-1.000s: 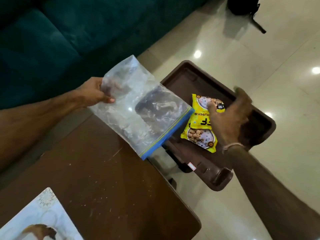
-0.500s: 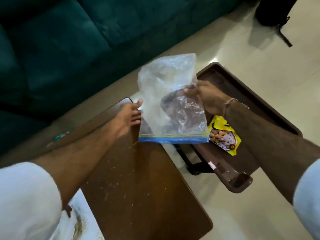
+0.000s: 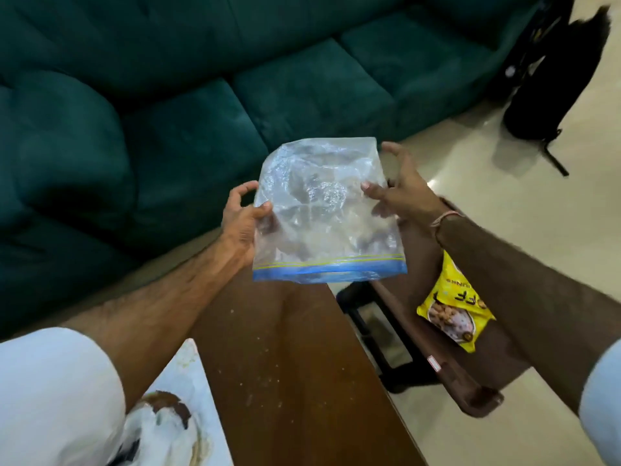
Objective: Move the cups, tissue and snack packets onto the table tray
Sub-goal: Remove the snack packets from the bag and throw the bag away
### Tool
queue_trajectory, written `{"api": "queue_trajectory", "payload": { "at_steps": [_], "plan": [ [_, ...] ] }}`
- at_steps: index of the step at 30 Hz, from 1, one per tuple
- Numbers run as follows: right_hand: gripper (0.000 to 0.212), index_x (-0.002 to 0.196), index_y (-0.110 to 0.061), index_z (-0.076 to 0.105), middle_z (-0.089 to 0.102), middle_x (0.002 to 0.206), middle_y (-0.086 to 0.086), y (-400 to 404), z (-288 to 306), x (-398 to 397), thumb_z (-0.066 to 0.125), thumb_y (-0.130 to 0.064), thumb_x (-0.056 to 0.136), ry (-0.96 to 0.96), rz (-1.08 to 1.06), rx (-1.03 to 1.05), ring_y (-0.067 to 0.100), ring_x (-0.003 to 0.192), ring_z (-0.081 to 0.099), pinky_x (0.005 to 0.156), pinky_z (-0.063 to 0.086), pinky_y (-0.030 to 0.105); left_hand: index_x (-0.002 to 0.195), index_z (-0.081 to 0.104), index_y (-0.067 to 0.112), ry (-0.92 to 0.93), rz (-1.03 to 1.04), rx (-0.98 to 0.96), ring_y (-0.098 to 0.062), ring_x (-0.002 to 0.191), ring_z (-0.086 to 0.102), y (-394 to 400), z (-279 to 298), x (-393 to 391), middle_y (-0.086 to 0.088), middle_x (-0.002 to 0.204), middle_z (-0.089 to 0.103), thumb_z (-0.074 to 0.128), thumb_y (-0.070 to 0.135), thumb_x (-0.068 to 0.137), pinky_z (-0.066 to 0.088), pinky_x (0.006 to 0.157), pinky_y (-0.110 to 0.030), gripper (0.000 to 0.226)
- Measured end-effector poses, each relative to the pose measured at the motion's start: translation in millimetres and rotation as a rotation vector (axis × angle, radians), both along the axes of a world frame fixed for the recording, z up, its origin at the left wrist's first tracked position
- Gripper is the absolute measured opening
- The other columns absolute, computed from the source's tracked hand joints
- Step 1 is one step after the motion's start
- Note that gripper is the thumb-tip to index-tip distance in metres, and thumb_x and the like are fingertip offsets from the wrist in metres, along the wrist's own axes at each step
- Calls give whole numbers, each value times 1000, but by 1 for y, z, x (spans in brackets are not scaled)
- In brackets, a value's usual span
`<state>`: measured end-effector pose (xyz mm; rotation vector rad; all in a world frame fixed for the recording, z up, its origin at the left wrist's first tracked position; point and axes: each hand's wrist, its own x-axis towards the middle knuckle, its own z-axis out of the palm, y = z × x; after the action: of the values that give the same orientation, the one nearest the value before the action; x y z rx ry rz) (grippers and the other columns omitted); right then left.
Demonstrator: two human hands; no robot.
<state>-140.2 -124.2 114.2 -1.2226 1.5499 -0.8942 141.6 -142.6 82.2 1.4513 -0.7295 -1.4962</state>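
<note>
A clear zip bag (image 3: 322, 210) with a blue seal strip at its near end hangs in the air above the far end of the wooden table (image 3: 295, 364). My left hand (image 3: 243, 218) pinches its left edge with thumb on top. My right hand (image 3: 400, 186) grips the right edge, thumb on the plastic and fingers spread behind it. A yellow snack packet (image 3: 452, 314) lies in the dark brown table tray (image 3: 470, 395) to the right, partly under my right forearm. Much of the tray is hidden by the bag and arm.
A dark green sofa (image 3: 201, 95) fills the far side. A black bag (image 3: 551, 72) stands on the pale tiled floor (image 3: 537, 163) at upper right. A white patterned mat (image 3: 174, 415) lies on the table's near left end.
My left hand rose from the table edge and took hold of the bag's left side. Both hands now hold the bag, lifted higher. The view tilted up toward the sofa.
</note>
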Motion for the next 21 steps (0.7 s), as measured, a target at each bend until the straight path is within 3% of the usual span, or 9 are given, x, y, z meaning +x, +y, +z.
{"api": "queue_trajectory", "payload": {
  "at_steps": [5,7,11,14,16,18,20,21],
  "plan": [
    [61,127,-17,59,62,101,7,-22,82,50,79,4,73,105,123,-46,15,72,58,67,54,31,92,76,16,-71,-10,-170,-19,71,66,-21,85,48,-9,90,73,64,-12,79,59,67,-30,32],
    [56,124,-11,64,64,103,7,-27,118,71,79,6,72,153,165,-69,15,82,60,76,54,29,93,75,15,-138,-30,-219,-15,75,67,-22,125,75,-5,85,73,69,-14,73,58,71,-26,35],
    [31,111,-9,72,67,94,5,-42,194,111,76,-7,81,310,249,-177,14,84,59,83,52,31,92,73,16,-337,-67,-356,-8,70,64,-18,203,125,-1,79,68,78,-11,68,53,68,-16,36],
    [11,96,-16,73,67,83,1,-50,257,146,73,-18,85,426,303,-265,15,80,60,73,49,28,89,73,16,-590,-73,-446,-13,71,54,-11,264,165,-1,76,62,85,5,67,48,67,-24,27],
    [5,90,-16,72,63,86,3,-51,296,172,73,-19,86,467,341,-345,17,83,60,72,47,27,83,72,19,-834,-81,-506,-14,76,53,-2,302,191,0,83,60,86,19,66,47,68,-27,22],
    [9,92,-10,73,56,94,4,-51,332,201,74,-17,86,507,371,-449,18,95,57,86,49,31,81,70,19,-1061,-96,-569,-16,96,53,13,339,215,-1,102,58,83,31,62,43,85,-31,26],
    [18,100,-7,73,55,108,4,-45,366,228,76,-15,84,500,391,-516,18,108,54,102,43,31,86,66,21,-1166,-137,-622,-16,109,53,30,375,232,4,115,60,75,43,57,33,94,-30,38],
    [23,104,-6,72,57,116,6,-41,383,244,77,-16,83,482,411,-545,18,111,54,105,41,30,92,63,22,-1182,-173,-642,-14,107,57,40,393,241,7,114,63,75,48,56,36,95,-30,46]
  ]
}}
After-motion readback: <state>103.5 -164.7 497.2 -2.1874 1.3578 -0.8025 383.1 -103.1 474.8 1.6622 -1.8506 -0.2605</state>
